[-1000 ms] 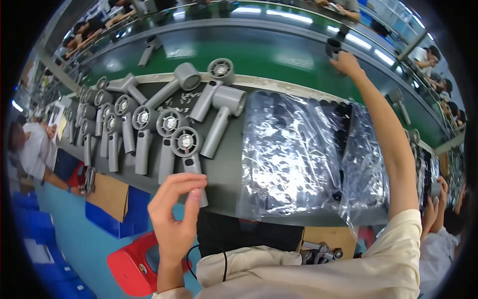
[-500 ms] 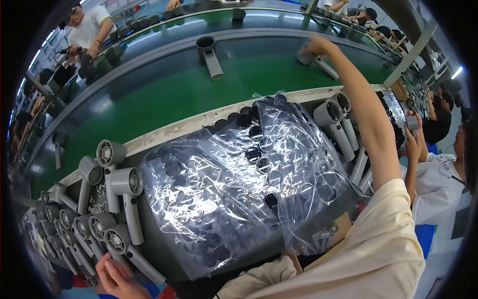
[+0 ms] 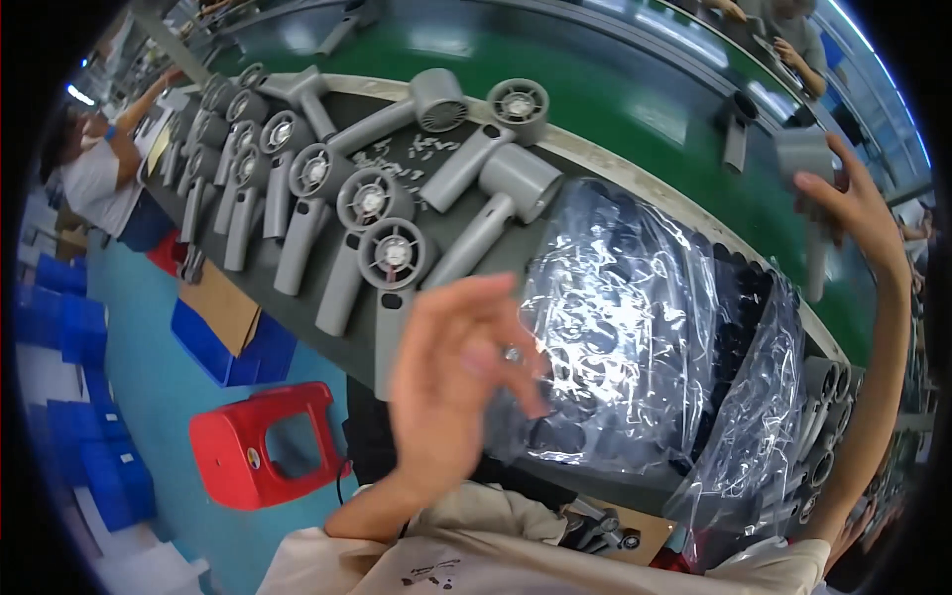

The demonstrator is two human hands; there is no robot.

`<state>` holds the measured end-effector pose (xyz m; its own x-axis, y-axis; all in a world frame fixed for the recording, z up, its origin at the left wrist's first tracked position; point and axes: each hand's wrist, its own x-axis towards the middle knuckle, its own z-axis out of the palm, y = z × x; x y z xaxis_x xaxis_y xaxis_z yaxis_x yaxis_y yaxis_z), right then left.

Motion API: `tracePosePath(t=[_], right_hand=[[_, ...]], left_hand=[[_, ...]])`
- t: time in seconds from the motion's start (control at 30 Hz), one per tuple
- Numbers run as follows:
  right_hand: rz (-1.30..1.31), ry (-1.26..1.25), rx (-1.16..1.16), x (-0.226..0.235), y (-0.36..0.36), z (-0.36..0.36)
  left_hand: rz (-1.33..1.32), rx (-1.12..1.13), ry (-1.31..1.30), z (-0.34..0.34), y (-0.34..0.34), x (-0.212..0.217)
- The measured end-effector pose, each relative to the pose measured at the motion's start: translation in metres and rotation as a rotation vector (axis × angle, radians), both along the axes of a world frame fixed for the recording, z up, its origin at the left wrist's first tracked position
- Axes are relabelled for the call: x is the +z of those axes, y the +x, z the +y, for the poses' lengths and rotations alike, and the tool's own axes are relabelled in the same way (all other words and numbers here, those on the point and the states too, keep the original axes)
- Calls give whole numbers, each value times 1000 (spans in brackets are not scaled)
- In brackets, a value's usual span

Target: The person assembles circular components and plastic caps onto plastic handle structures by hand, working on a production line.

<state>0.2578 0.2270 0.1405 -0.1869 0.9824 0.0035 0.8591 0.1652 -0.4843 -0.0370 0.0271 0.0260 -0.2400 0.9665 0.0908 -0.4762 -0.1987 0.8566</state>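
At the right, my right hand (image 3: 861, 203) is closed around a grey handheld fan body (image 3: 805, 154), its round head up and its handle hanging over the green conveyor belt (image 3: 585, 69). My left hand (image 3: 446, 382), somewhat blurred, hovers in front of me with bent fingers apart. No held object shows in it. Beside it lie clear plastic bags (image 3: 615, 337) containing black round caps. Left of the bags, several grey handheld fan bodies (image 3: 372, 203) lie in rows on the dark table (image 3: 288, 317), some with fan blades showing in their heads.
Small pale parts (image 3: 407, 154) are scattered among the fan bodies. Another fan body (image 3: 736, 134) rests on the belt. On the floor at left are a red stool (image 3: 228, 456) and a blue bin (image 3: 223, 352) holding cardboard. Co-workers sit at left and across the belt.
My view has swung left. My right hand, earlier reaching over a fan body on the belt, now has one lifted off it. My left hand has risen from the lower left edge.
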Motion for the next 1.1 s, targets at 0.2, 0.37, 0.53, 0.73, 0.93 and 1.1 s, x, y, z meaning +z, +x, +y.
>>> tracePosePath(t=[0.2, 0.37, 0.53, 0.73, 0.93, 1.1], right_hand=[[-134, 25, 661, 3, -193, -98], [-58, -436, 913, 13, -233, -54], [-393, 395, 987, -52, -281, 30], [-518, 436, 979, -110, -313, 16], [-544, 468, 941, -123, -322, 21], [-236, 427, 786, -103, -309, 16]], left_hand=[[-417, 22, 58, -4, 5, 1], [-521, -91, -61, -16, -43, -9], [-678, -187, -119, -39, -66, -16], [-748, -224, -139, -49, -84, -28], [-692, -254, -132, -51, -100, -33], [-690, -260, -77, -56, -103, -36]])
